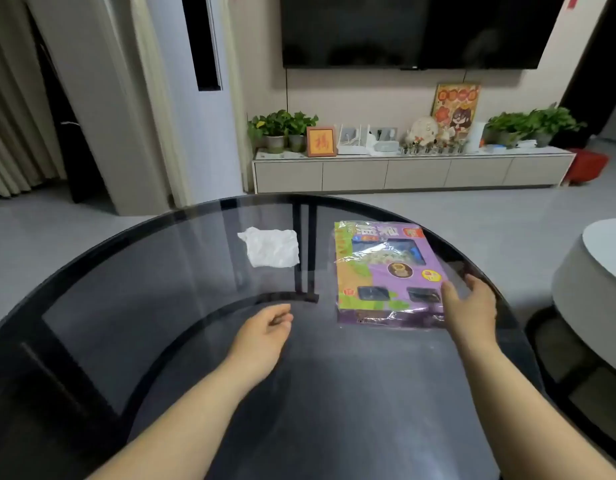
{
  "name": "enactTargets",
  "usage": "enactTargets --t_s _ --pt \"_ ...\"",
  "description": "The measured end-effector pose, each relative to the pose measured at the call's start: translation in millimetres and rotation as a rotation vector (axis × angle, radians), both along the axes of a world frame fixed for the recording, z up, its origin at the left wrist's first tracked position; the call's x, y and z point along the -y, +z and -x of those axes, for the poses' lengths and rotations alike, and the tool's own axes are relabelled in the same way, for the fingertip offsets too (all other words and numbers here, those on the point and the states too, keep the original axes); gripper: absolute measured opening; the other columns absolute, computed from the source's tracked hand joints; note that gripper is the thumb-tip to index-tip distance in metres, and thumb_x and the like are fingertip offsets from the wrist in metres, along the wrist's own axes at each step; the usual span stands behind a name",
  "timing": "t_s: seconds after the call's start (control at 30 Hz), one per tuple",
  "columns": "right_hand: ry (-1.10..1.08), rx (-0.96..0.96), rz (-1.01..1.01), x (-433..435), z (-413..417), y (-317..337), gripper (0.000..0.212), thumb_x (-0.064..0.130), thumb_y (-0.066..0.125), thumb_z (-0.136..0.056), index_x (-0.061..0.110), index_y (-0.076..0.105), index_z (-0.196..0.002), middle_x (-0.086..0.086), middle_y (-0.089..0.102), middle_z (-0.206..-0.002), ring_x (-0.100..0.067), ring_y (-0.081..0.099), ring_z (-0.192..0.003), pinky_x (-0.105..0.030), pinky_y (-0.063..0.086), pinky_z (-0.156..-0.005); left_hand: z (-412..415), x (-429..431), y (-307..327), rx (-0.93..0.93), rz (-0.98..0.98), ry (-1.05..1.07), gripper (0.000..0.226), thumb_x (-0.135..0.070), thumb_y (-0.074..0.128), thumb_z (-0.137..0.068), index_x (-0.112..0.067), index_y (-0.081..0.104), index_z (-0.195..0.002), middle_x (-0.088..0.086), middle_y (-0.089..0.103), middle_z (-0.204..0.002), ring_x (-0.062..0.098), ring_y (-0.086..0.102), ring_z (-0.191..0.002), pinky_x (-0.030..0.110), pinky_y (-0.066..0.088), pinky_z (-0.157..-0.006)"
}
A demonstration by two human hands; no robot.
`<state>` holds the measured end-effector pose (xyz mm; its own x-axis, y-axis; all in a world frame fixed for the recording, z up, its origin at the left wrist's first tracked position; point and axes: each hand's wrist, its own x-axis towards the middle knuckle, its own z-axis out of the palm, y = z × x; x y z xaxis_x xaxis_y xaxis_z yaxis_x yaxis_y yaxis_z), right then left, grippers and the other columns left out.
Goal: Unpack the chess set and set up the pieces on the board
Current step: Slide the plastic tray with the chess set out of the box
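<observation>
Your right hand (471, 306), fingers spread, touches the purple film-wrapped chess box (386, 271); left hand (265, 330) loosely curled, empty.
Slick film could skid it off the round glass table (161, 289).

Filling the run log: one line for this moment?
unpacking: not begun; chess set package: wrapped, flat on glass table; right hand: at package's right edge; left hand: loosely curled, empty
</observation>
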<state>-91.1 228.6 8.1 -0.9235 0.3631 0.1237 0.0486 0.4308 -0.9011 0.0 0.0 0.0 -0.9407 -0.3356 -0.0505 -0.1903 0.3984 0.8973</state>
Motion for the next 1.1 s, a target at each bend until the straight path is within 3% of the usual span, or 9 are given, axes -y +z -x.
enactTargets --t_s 0.13,0.2,0.3,0.53,0.67,0.83,0.93,0.97,1.1 --pt "0.064 0.035 0.04 -1.9 14.3 -18.3 0.026 0.009 0.044 -0.09 0.0 0.054 -0.113 -0.018 0.06 -0.115 -0.026 0.051 -0.09 -0.027 0.034 -0.073 44.9 -29.3 3.9 0.046 0.013 -0.064 0.038 -0.014 0.039 -0.096 -0.011 0.041 -0.133 0.002 0.047 -0.136 0.014 0.043 -0.124 0.015 0.029 -0.094" --pt "0.076 0.001 0.065 -2.0 17.4 -26.4 0.031 0.01 0.046 -0.09 0.003 0.051 -0.12 -0.014 0.059 -0.118 -0.026 0.053 -0.099 -0.023 0.031 -0.075 61.7 -38.5 1.6 0.049 0.039 -0.052 0.037 -0.017 0.038 -0.096 -0.012 0.043 -0.133 0.002 0.047 -0.135 0.016 0.044 -0.122 0.019 0.033 -0.093" --pt "0.113 -0.015 0.079 -0.9 19.6 -32.7 0.036 0.013 0.049 -0.09 0.005 0.049 -0.125 -0.01 0.057 -0.123 -0.021 0.052 -0.104 -0.018 0.031 -0.077 74.8 -42.9 -0.5 0.009 -0.04 -0.011 0.03 -0.017 0.04 -0.096 -0.011 0.055 -0.122 0.0 0.057 -0.116 0.013 0.051 -0.1 0.019 0.041 -0.071" --pt "0.172 -0.032 0.118 2.5 14.5 -34.8 0.033 0.012 0.054 -0.089 0.003 0.054 -0.12 -0.009 0.061 -0.116 -0.012 0.05 -0.091 -0.011 0.032 -0.068 69.0 -40.7 2.4 -0.015 -0.381 0.13 0.026 -0.018 0.037 -0.095 -0.017 0.06 -0.083 -0.005 0.06 -0.076 0.012 0.054 -0.076 0.016 0.037 -0.064" --pt "0.143 0.008 0.184 2.3 12.0 -32.1 0.028 0.01 0.058 -0.086 0.002 0.06 -0.113 -0.012 0.064 -0.111 -0.016 0.055 -0.089 -0.023 0.039 -0.076 66.5 -33.9 2.3 -0.051 -0.515 0.193 0.028 -0.004 0.034 -0.095 -0.008 0.055 -0.114 0.0 0.062 -0.089 0.008 0.056 -0.076 0.015 0.041 -0.065" --pt "0.087 0.038 0.204 0.3 11.8 -28.7 0.016 0.009 0.058 -0.085 0.001 0.066 -0.095 -0.009 0.064 -0.087 -0.018 0.055 -0.079 -0.025 0.04 -0.071 61.6 -25.7 -2.3 0.019 -0.297 0.147 0.04 -0.005 0.051 -0.09 -0.003 0.045 -0.129 0.011 0.056 -0.123 0.014 0.054 -0.091 0.019 0.042 -0.072" --pt "0.079 0.034 0.145 0.7 9.4 -27.6 0.012 0.01 0.055 -0.085 0.002 0.064 -0.082 -0.007 0.061 -0.079 -0.019 0.053 -0.074 -0.025 0.036 -0.068 61.7 -21.8 4.8 0.088 -0.131 0.06 0.007 -0.015 0.057 -0.088 -0.014 0.063 -0.089 0.003 0.064 -0.093 0.009 0.054 -0.07 0.011 0.042 -0.058" --pt "0.077 0.033 0.134 1.0 8.7 -27.4 0.012 0.011 0.055 -0.085 0.004 0.062 -0.08 -0.007 0.06 -0.077 -0.02 0.052 -0.073 -0.025 0.036 -0.067 64.0 -19.9 6.8 0.104 -0.079 0.025 0.016 -0.018 0.055 -0.089 -0.017 0.061 -0.074 0.0 0.063 -0.079 0.007 0.052 -0.063 0.011 0.04 -0.054" --pt "0.069 0.033 0.117 1.2 8.7 -27.1 0.012 0.012 0.052 -0.087 0.005 0.058 -0.078 -0.001 0.055 -0.071 -0.019 0.049 -0.07 -0.025 0.034 -0.054 71.7 -14.5 15.4 0.221 -0.179 -0.013 0.032 -0.029 0.043 -0.095 -0.012 0.06 -0.074 0.002 0.063 -0.074 0.01 0.056 -0.066 0.017 0.044 -0.063"
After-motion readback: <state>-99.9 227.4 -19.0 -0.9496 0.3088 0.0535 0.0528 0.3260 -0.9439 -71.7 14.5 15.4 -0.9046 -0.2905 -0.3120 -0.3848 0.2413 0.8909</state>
